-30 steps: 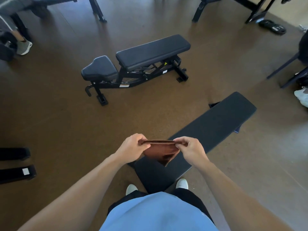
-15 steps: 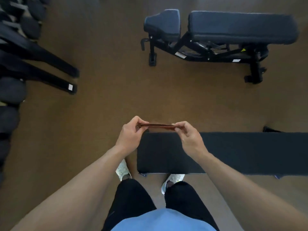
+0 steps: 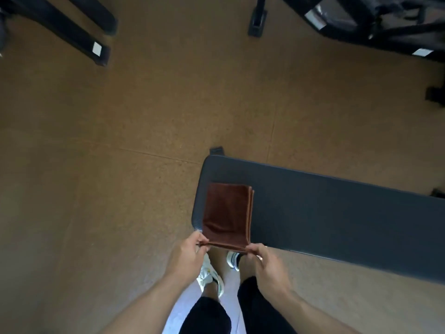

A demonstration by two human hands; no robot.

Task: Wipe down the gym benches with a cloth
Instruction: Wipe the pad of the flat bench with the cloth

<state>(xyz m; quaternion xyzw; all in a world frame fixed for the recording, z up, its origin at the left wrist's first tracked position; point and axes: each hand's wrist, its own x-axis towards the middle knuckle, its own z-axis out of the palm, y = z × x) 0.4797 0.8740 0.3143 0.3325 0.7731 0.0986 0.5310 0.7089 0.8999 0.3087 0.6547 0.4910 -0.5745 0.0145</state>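
A folded brown cloth (image 3: 227,213) lies flat on the left end of a dark flat bench pad (image 3: 337,218) that runs off to the right. My left hand (image 3: 190,255) pinches the cloth's near left corner. My right hand (image 3: 263,260) pinches its near right corner. Both hands sit at the bench's near edge, and the rest of the cloth rests on the pad.
The black frame of a second bench (image 3: 361,22) crosses the top right, with a foot (image 3: 257,25) on the floor. Black rack legs (image 3: 72,32) angle in at the top left. Brown floor lies between. My white shoes (image 3: 210,277) stand beside the bench's end.
I have leaned in closer over the flat bench. The cloth, held edge-on in the air between both hands before, now lies spread on the pad's left end.
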